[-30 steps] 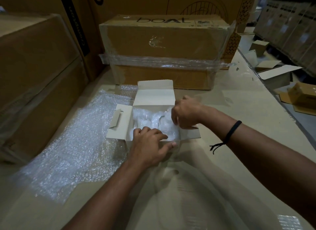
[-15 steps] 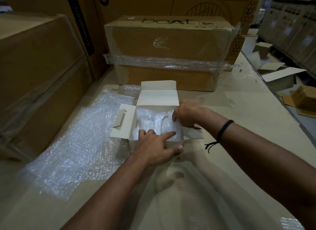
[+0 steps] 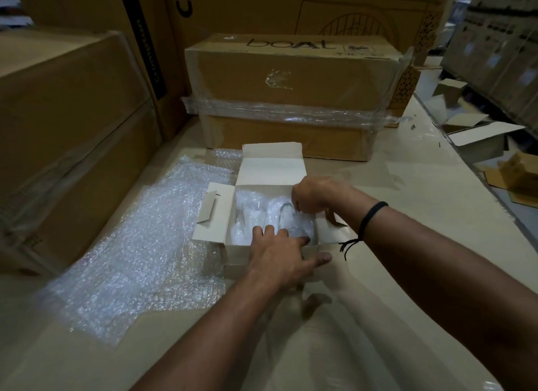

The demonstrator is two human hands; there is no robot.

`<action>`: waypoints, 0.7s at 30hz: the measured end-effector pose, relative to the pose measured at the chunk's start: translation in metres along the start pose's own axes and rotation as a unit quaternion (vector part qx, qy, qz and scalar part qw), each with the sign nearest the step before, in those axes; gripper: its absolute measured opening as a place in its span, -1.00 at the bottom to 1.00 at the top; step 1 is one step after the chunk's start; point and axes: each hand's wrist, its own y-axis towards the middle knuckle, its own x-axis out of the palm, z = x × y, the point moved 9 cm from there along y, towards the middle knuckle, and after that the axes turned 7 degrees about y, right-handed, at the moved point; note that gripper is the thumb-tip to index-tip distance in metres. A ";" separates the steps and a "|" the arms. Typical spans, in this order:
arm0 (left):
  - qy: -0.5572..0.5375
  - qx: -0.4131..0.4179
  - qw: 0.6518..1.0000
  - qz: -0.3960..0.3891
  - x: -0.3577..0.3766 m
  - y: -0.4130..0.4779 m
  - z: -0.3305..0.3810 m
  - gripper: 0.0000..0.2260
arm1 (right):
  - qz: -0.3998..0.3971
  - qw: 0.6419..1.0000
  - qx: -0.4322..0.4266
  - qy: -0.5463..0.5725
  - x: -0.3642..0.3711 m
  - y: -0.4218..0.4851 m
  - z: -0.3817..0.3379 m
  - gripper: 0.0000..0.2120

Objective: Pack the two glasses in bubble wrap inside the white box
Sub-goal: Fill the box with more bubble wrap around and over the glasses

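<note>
Head view: white box [image 3: 214,224], lid open, on desk [image 3: 422,192]. Contents: bubble wrap [image 3: 250,213]; one glass [image 3: 291,222], rim showing through it, between both hands. Change: right hand [image 3: 313,197] has risen to the back corner, pinching wrap; left hand [image 3: 279,254], fingers straight, presses further in. Judged: final tucking.

On the table [image 3: 407,204] before you, the open box [image 3: 236,249] sits with its lid flap standing at the far side. Bubble wrap [image 3: 250,213] lies inside it, with what looks like a glass [image 3: 284,208] nested in the right half. Your left hand [image 3: 279,259] reaches over the near wall; your right hand [image 3: 311,198] is over the right end. A loose sheet [image 3: 131,245] spreads left of the box, up against it. A taped carton [image 3: 291,99] stands behind, bigger cartons [image 3: 58,128] to your left.
</note>
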 end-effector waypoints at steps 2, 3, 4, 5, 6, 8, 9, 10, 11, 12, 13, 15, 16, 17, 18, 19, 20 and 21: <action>-0.021 -0.010 0.998 0.051 -0.002 -0.005 -0.003 -0.29 | -0.002 0.999 0.016 -0.033 0.004 0.002 0.003 -0.77; -0.041 -0.015 0.995 0.090 -0.004 -0.008 -0.005 -0.31 | -0.002 0.999 0.019 -0.036 0.005 0.002 0.005 -0.77; -0.064 -0.014 0.988 0.139 -0.007 -0.011 -0.006 -0.34 | -0.003 0.999 0.020 -0.034 0.005 0.002 0.006 -0.77; -0.086 -0.009 0.978 0.189 -0.012 -0.016 -0.007 -0.38 | -0.005 0.999 0.020 -0.026 0.005 0.002 0.006 -0.76; -0.102 -0.003 0.970 0.220 -0.015 -0.018 -0.007 -0.41 | -0.008 1.000 0.018 -0.013 0.005 0.002 0.007 -0.75; -0.109 0.018 0.975 0.193 -0.012 -0.015 0.001 -0.39 | -0.020 1.000 0.000 0.007 0.006 -0.001 0.007 -0.70; -0.100 0.028 0.982 0.157 -0.008 -0.014 0.007 -0.38 | -0.026 1.000 -0.009 0.012 0.007 -0.002 0.008 -0.66; -0.089 0.030 0.987 0.130 -0.006 -0.013 0.010 -0.39 | -0.025 0.999 -0.015 0.015 0.007 -0.003 0.009 -0.65; -0.084 0.030 0.989 0.113 -0.006 -0.011 0.011 -0.42 | -0.020 0.999 -0.019 0.020 0.007 -0.003 0.010 -0.68; -0.084 0.030 0.991 0.097 -0.007 -0.009 0.012 -0.46 | -0.016 0.999 -0.019 0.022 0.008 -0.002 0.013 -0.73; -0.087 0.029 0.993 0.077 -0.007 -0.007 0.012 -0.48 | -0.013 0.999 -0.018 0.023 0.010 0.001 0.014 -0.77; -0.111 0.032 0.992 0.045 -0.006 -0.004 0.012 -0.51 | -0.007 1.000 -0.013 0.015 0.010 0.004 0.016 -0.80; -0.136 0.030 0.989 0.051 -0.006 -0.004 0.010 -0.52 | -0.001 1.000 -0.012 0.006 0.010 0.005 0.016 -0.80; -0.164 0.021 0.984 0.072 -0.008 -0.006 0.006 -0.53 | 0.006 1.000 -0.014 -0.009 0.010 0.006 0.014 -0.80; -0.191 0.007 0.977 0.094 -0.010 -0.007 0.001 -0.53 | 0.015 0.999 -0.019 -0.031 0.011 0.006 0.011 -0.80; -0.208 -0.004 0.972 0.110 -0.011 -0.009 -0.001 -0.53 | 0.025 0.998 -0.027 -0.058 0.012 0.006 0.008 -0.80; -0.208 -0.003 0.971 0.115 -0.010 -0.009 -0.001 -0.52 | 0.037 0.995 -0.034 -0.083 0.013 0.006 0.004 -0.81; -0.196 0.006 0.974 0.114 -0.009 -0.009 0.002 -0.52 | 0.053 0.993 -0.040 -0.100 0.013 0.006 0.001 -0.81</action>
